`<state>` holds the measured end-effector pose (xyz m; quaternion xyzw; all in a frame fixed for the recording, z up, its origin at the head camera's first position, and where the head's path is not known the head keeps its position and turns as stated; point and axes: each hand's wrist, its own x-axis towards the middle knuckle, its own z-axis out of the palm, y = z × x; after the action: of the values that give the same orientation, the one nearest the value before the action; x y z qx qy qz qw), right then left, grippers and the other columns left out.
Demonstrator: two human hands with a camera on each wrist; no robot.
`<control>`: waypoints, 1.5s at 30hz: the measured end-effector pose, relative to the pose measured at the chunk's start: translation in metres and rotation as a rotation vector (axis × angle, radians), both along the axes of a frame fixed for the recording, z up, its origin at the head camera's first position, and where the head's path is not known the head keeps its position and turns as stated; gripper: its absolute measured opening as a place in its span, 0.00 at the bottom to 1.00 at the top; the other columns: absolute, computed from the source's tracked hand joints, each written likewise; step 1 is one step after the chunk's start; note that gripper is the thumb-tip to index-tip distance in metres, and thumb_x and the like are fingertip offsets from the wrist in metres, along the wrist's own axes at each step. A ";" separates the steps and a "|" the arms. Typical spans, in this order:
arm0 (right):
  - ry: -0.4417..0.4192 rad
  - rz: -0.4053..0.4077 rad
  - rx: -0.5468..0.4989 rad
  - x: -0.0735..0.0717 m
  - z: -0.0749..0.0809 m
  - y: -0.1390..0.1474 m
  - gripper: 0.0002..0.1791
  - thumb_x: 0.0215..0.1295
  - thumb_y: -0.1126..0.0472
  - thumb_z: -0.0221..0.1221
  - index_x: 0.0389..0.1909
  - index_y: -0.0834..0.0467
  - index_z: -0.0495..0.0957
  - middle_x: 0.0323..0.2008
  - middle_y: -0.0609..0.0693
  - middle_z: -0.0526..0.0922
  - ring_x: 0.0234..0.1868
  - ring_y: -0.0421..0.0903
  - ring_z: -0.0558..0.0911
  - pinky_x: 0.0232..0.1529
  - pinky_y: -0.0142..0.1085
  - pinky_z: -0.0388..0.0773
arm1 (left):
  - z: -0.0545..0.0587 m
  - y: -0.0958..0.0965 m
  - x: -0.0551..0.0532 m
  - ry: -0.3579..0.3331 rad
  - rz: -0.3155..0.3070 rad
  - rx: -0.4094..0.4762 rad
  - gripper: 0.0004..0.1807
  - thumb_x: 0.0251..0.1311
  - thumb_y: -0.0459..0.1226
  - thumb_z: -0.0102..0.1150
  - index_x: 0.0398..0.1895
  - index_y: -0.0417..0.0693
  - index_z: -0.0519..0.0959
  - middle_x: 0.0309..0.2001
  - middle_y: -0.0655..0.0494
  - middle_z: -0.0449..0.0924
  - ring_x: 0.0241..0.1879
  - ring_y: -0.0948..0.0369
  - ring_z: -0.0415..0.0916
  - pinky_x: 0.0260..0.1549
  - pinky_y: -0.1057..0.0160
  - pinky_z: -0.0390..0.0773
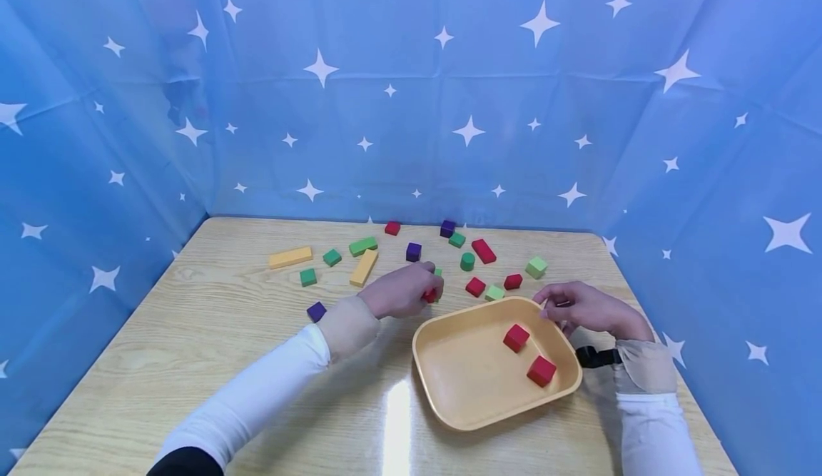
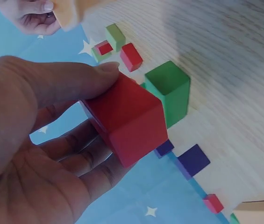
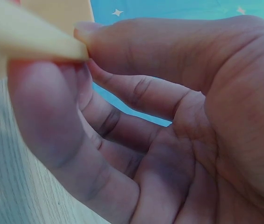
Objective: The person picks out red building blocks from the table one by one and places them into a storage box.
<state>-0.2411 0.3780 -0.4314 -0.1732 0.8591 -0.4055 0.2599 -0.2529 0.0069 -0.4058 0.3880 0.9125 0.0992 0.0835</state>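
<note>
Left hand [image 1: 403, 292] pinches a red block [image 2: 129, 119] between thumb and fingers, beyond the tray's [image 1: 459, 372] far-left corner, close by a green block [image 2: 176, 100]. Right hand [image 1: 587, 308] pinches the tray's rim. Inside: a red cube [image 1: 516, 337] and a second cube [image 1: 541, 371], also red. Step, by my reading: picking out reds, grasp made. Next move likely calls for clearing the green, then crossing the rim, tray held steady.

Red block [image 2: 132, 116] pinched, tan tray [image 1: 459, 365] gripped
</note>
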 end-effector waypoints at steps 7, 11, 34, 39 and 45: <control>-0.005 0.000 -0.011 0.001 0.001 0.000 0.17 0.72 0.63 0.59 0.57 0.67 0.76 0.36 0.58 0.83 0.29 0.46 0.82 0.30 0.42 0.87 | 0.010 0.008 0.006 0.011 -0.038 0.012 0.12 0.61 0.27 0.66 0.46 0.47 0.86 0.39 0.54 0.78 0.36 0.63 0.75 0.40 0.72 0.80; -0.016 0.001 -0.014 0.001 0.001 0.000 0.17 0.73 0.64 0.58 0.58 0.68 0.75 0.37 0.59 0.83 0.30 0.47 0.83 0.31 0.42 0.87 | 0.015 0.014 0.011 0.037 -0.066 0.020 0.11 0.61 0.27 0.65 0.44 0.48 0.86 0.38 0.55 0.77 0.36 0.63 0.74 0.38 0.73 0.78; -0.011 -0.001 -0.007 0.001 0.002 -0.001 0.17 0.73 0.63 0.59 0.57 0.67 0.75 0.38 0.59 0.83 0.30 0.46 0.81 0.30 0.42 0.86 | 0.034 0.067 0.042 -0.001 -0.208 -0.076 0.13 0.58 0.31 0.72 0.45 0.55 0.85 0.42 0.58 0.77 0.38 0.67 0.75 0.33 0.79 0.76; -0.014 -0.005 -0.002 0.002 0.003 -0.002 0.17 0.73 0.63 0.59 0.57 0.68 0.75 0.38 0.59 0.83 0.30 0.47 0.82 0.31 0.42 0.87 | 0.030 0.081 0.048 -0.027 -0.242 -0.113 0.14 0.58 0.32 0.73 0.46 0.56 0.85 0.41 0.59 0.77 0.37 0.67 0.74 0.33 0.79 0.75; -0.012 0.001 -0.003 0.001 0.003 -0.002 0.18 0.72 0.63 0.59 0.57 0.68 0.75 0.38 0.59 0.83 0.31 0.46 0.82 0.31 0.42 0.87 | 0.018 0.092 0.050 -0.055 -0.261 -0.167 0.15 0.58 0.33 0.73 0.48 0.58 0.86 0.41 0.61 0.76 0.39 0.68 0.73 0.35 0.79 0.75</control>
<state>-0.2397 0.3763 -0.4287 -0.1716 0.8569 -0.4077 0.2648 -0.2027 0.0988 -0.3878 0.4920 0.8569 0.0216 0.1525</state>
